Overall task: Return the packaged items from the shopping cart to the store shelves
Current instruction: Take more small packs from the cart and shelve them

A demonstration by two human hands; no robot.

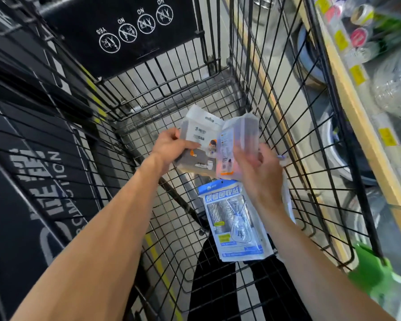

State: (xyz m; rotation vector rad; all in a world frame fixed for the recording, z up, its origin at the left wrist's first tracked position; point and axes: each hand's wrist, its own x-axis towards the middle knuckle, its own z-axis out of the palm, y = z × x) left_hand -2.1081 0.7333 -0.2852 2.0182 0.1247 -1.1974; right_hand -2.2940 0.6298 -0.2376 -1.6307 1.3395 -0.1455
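Both my arms reach down into a black wire shopping cart (259, 72). My left hand (171, 147) grips a white and grey flat packet (200, 137) by its left edge, thumb across its front. My right hand (257, 165) is closed on a second clear packet with orange trim (239, 140), held upright beside the first; the hand is blurred. Below my right wrist a blue and white packet (232, 221) lies flat on the cart floor, partly under my forearm.
Store shelves with a wooden edge (361, 126) run along the right, holding clear wrapped goods and yellow price tags (357, 75). A black child-seat flap with white icons (134, 28) stands at the cart's far end. Black boxes (33, 135) line the left. A green tag (375, 272) hangs on the cart's right rim.
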